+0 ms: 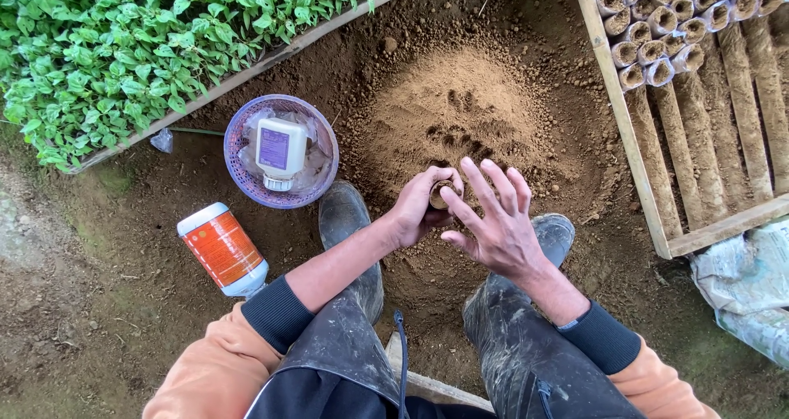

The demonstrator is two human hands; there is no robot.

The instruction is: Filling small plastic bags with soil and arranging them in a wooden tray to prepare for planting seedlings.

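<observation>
Trousers (345, 345), dark and mud-streaked, are seen nearest the camera, with orange sleeves (205, 378) ending in black cuffs. Part of a wooden seat edge (436, 389) is visible between the legs. Two rubber boots (349, 222) are planted on bare soil, toes pointed at the soil heap.

Left hand (419, 209) is curled around a small soil-filled tube pot (440, 193); the pot is gripped by fingers and thumb, open end up. It is held above the near foot of the heap, between the two boots. Right hand (493, 222) is held flat with fingers spread, holding nothing, just beside the pot and touching or nearly touching the left hand; exact contact cannot be told.

Left of the boots, an orange-and-white canister (222, 250) is laid on its side on the ground. Just beyond it a purple mesh basket (246, 181) is set, with a white bottle bearing a purple label (281, 152) inside.

Soil heap (460, 115) is piled ahead of the hands, light brown, with finger marks pressed into its near slope.

At right, a wooden frame (625, 131) is filled with rows of soil-packed tube pots (657, 45), some upright at the far end, others lying lengthwise. A crumpled plastic sack (748, 287) is lying near its corner.

Far left, a bed of green seedlings (123, 49) is bordered by a wooden plank (271, 57).
</observation>
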